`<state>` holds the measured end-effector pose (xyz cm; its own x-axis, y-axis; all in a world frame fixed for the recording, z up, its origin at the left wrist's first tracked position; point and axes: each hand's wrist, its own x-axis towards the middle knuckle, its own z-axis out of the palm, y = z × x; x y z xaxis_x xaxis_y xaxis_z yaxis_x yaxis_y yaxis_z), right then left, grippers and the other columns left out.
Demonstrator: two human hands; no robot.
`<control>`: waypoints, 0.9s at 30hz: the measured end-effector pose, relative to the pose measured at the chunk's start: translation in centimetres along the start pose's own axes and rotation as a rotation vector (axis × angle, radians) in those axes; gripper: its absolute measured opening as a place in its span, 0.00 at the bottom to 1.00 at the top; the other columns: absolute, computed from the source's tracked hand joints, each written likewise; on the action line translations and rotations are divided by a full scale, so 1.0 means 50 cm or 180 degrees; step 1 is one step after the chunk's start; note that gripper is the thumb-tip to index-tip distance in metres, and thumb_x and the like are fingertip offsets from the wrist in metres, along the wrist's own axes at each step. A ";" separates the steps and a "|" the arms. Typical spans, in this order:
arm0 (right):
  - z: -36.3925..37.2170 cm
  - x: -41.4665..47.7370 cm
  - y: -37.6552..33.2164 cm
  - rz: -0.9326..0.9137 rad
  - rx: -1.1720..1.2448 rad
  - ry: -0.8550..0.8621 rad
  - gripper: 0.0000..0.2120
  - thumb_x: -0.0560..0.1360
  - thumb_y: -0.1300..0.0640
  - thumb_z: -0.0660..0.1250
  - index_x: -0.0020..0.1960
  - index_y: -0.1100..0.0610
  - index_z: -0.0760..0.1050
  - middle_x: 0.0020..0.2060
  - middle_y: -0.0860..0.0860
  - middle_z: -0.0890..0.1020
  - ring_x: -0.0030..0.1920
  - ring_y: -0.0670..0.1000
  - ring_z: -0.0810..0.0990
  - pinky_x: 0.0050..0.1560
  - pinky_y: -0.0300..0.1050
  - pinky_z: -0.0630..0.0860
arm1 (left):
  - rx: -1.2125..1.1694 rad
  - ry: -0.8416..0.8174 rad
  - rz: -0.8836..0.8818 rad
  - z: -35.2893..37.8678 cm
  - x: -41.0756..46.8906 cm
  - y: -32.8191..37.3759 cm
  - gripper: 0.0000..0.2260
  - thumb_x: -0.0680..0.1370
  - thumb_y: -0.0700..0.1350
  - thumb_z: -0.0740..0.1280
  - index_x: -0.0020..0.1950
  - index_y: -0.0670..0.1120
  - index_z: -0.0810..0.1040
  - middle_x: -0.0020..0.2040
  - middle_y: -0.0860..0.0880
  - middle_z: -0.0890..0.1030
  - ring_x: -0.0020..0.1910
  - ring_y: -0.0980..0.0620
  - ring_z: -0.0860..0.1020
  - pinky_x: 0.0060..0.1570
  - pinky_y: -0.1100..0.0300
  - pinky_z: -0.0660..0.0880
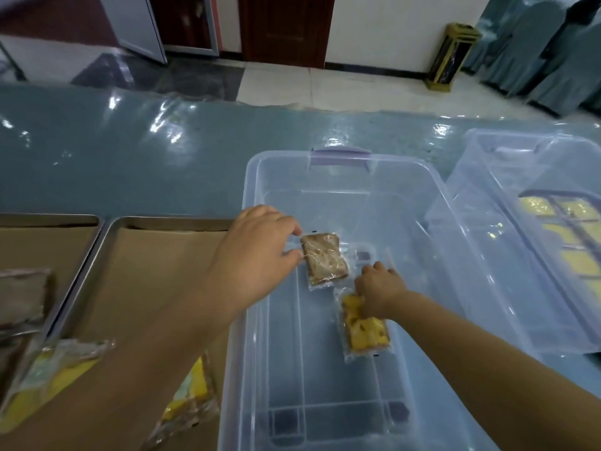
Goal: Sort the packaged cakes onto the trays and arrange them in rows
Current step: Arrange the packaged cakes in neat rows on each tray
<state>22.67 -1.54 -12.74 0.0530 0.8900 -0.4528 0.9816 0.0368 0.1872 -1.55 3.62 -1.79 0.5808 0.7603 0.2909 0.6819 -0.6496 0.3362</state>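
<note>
Tray [169,220] on glossy blue tabletop [130,157]; tiled floor [325,86]

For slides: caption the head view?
Left hand pinches brown cake, right hand grips yellow cake, both inside the clear bin.

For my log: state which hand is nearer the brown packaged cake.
Left: left hand pinches the brown packaged cake; right hand holds the yellow packaged cake beside it.

A gold and black bin [452,56] is stood on the tiled floor [341,86]; a dark wooden door [286,27] is seen behind.
</note>
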 end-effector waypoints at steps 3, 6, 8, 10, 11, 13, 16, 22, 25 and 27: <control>-0.039 0.024 -0.006 0.0021 0.0808 0.0631 0.10 0.68 0.53 0.67 0.48 0.54 0.76 0.48 0.52 0.75 0.52 0.54 0.73 0.48 0.46 0.70 | -0.0001 0.0007 -0.0054 -0.002 -0.002 0.001 0.11 0.73 0.48 0.68 0.55 0.49 0.79 0.52 0.51 0.80 0.57 0.51 0.72 0.55 0.62 0.58; -0.064 0.053 -0.016 0.0158 0.1518 0.1226 0.07 0.70 0.59 0.67 0.47 0.57 0.75 0.46 0.53 0.76 0.50 0.56 0.74 0.46 0.46 0.71 | 0.0020 -0.0009 -0.0070 -0.002 -0.002 0.004 0.11 0.73 0.48 0.67 0.55 0.49 0.79 0.53 0.52 0.80 0.57 0.51 0.71 0.55 0.62 0.59; -0.062 0.069 -0.022 0.0208 0.1754 0.1608 0.12 0.70 0.61 0.68 0.54 0.58 0.76 0.52 0.55 0.76 0.55 0.57 0.72 0.53 0.47 0.70 | 0.0016 0.0013 -0.0080 -0.002 -0.003 0.005 0.10 0.73 0.47 0.67 0.54 0.49 0.80 0.52 0.51 0.80 0.56 0.51 0.72 0.54 0.62 0.58; -0.051 0.078 -0.033 0.0350 0.2126 0.1826 0.22 0.70 0.63 0.69 0.63 0.60 0.72 0.59 0.58 0.73 0.61 0.58 0.69 0.61 0.47 0.66 | 0.0039 0.0041 -0.0096 -0.002 -0.003 0.005 0.10 0.73 0.47 0.67 0.53 0.48 0.80 0.51 0.51 0.81 0.55 0.51 0.72 0.54 0.63 0.58; -0.043 0.081 -0.039 0.0539 0.2336 0.1769 0.27 0.69 0.62 0.70 0.67 0.61 0.68 0.63 0.59 0.70 0.63 0.59 0.68 0.63 0.48 0.65 | 0.0058 0.0046 -0.0103 -0.001 -0.003 0.005 0.10 0.73 0.47 0.67 0.53 0.48 0.80 0.51 0.51 0.81 0.55 0.51 0.72 0.54 0.63 0.58; -0.019 0.089 -0.050 0.0989 0.2661 0.1370 0.37 0.68 0.59 0.73 0.71 0.62 0.60 0.67 0.60 0.66 0.67 0.60 0.66 0.66 0.50 0.64 | 0.0096 0.0036 -0.0107 0.001 -0.002 0.006 0.10 0.73 0.48 0.67 0.53 0.48 0.80 0.51 0.51 0.80 0.56 0.51 0.72 0.55 0.63 0.58; 0.009 0.098 -0.062 0.1242 0.2855 0.0893 0.43 0.66 0.53 0.75 0.73 0.63 0.55 0.68 0.61 0.65 0.68 0.61 0.64 0.66 0.52 0.65 | 0.0069 0.0036 -0.0132 0.004 -0.003 0.004 0.11 0.75 0.50 0.65 0.55 0.49 0.79 0.53 0.52 0.80 0.56 0.53 0.71 0.56 0.63 0.59; -0.009 0.105 -0.076 0.1790 0.3771 0.0690 0.41 0.62 0.54 0.80 0.66 0.62 0.60 0.59 0.58 0.71 0.56 0.58 0.73 0.49 0.48 0.73 | 0.0027 0.0055 -0.0166 0.005 -0.003 0.005 0.11 0.76 0.50 0.64 0.55 0.50 0.79 0.52 0.53 0.79 0.55 0.54 0.71 0.53 0.64 0.59; -0.022 0.097 -0.087 0.1939 0.4298 0.0434 0.33 0.62 0.56 0.80 0.54 0.59 0.61 0.47 0.55 0.71 0.46 0.54 0.72 0.41 0.46 0.72 | -0.0007 0.0078 -0.0195 0.003 -0.003 0.005 0.10 0.75 0.49 0.64 0.54 0.49 0.79 0.52 0.52 0.80 0.55 0.54 0.71 0.53 0.64 0.60; -0.025 0.091 -0.092 0.1970 0.4739 0.0349 0.31 0.61 0.58 0.80 0.53 0.58 0.61 0.45 0.54 0.72 0.43 0.54 0.73 0.38 0.45 0.73 | -0.0037 0.0086 -0.0234 0.002 -0.004 0.006 0.10 0.75 0.50 0.64 0.54 0.50 0.79 0.51 0.53 0.80 0.54 0.55 0.71 0.52 0.65 0.61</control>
<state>18.19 2.91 -14.54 0.5395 0.6290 -0.5597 0.1170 -0.7144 -0.6899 -1.40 3.29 -1.85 0.5170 0.8057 0.2890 0.7171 -0.5920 0.3678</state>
